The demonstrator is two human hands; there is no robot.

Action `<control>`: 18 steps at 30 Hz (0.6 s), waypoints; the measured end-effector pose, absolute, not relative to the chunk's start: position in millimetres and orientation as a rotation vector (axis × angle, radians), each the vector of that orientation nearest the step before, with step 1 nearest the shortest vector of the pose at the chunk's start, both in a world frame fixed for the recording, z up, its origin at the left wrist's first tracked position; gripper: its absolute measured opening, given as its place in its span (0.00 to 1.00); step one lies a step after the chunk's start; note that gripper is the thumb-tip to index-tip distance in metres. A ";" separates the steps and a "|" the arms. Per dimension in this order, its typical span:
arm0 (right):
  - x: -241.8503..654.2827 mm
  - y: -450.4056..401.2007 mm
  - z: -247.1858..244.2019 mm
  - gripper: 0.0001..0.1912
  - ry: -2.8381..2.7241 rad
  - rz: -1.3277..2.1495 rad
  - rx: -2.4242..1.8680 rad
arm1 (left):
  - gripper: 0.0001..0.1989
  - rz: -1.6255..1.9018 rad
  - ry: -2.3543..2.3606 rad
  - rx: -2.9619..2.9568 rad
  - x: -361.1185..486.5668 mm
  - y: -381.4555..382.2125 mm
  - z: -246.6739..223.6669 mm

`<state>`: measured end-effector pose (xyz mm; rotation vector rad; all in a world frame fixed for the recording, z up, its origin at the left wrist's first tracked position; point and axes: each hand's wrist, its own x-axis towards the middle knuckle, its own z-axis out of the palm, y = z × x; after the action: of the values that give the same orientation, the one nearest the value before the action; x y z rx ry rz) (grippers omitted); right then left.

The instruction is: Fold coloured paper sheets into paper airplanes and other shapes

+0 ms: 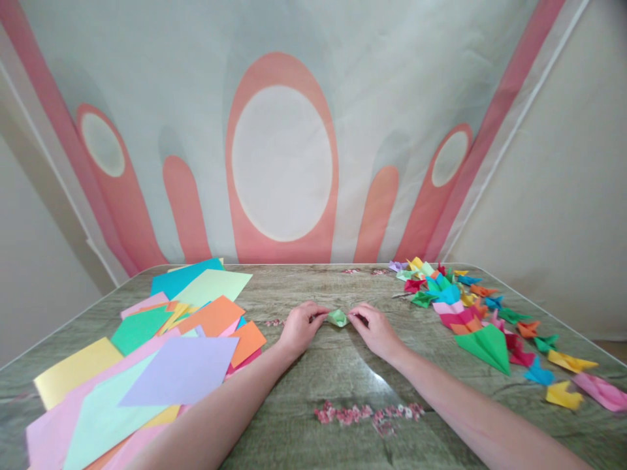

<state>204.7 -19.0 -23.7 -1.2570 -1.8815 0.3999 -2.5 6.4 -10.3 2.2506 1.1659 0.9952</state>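
Light green paper [337, 318], folded small, is held between two bare hands at the middle of a wood-patterned desk [289, 418]. The left hand [304, 324] pinches one end with its fingers [321, 313] closed, thumb and forefinger meeting at the tip. The right hand [375, 326] grips the opposite end the same way, its fingers [356, 313] drawn together on the corner. Both forearms reach in from the near side of the desk, on either side of a printed strip of pink flowers [369, 412].

Flat sheets [181, 372] in lilac, mint, pink, orange, yellow, green and blue overlap in a loose spread to the left. Finished folds [450, 294] in many colors crowd the right side, among them a bright green paper plane [487, 347] with its nose toward the near side. Behind the desk hangs a pale backdrop [196, 65] with coral arches and white ovals.
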 end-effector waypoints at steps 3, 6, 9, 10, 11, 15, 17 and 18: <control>205.0 -18.4 -25.2 0.08 -1.873 0.411 -1.258 | 0.10 1.003 1.157 2.244 -1.9 6.2 -9.9; 205.3 -17.7 -27.0 0.07 -1.855 0.430 -1.255 | 0.12 1.012 1.161 2.234 -1.1 5.8 -9.9; 205.3 -17.3 -28.5 0.09 -1.822 0.441 -1.259 | 0.14 1.014 1.163 2.231 -0.7 5.4 -10.4; 205.2 -17.4 -28.7 0.09 -1.810 0.441 -1.259 | 0.14 1.018 1.171 2.228 -0.8 5.3 -10.7; 205.0 -17.7 -28.6 0.10 -1.800 0.439 -1.259 | 0.14 1.024 1.181 2.226 -0.9 5.2 -11.1; 204.4 -19.6 -26.4 0.09 -1.769 0.416 -1.257 | 0.14 1.031 1.217 2.237 -2.0 5.2 -13.7; 204.2 -20.4 -24.9 0.09 -1.770 0.411 -1.250 | 0.14 1.028 1.227 2.251 -2.5 5.3 -15.0; 204.2 -20.6 -24.2 0.08 -1.775 0.411 -1.246 | 0.13 1.028 1.231 2.257 -2.7 5.3 -15.5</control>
<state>204.2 -20.6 -24.2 -1.2463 -1.7748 0.4114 -2.7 5.3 -15.5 2.2567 1.2313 1.0281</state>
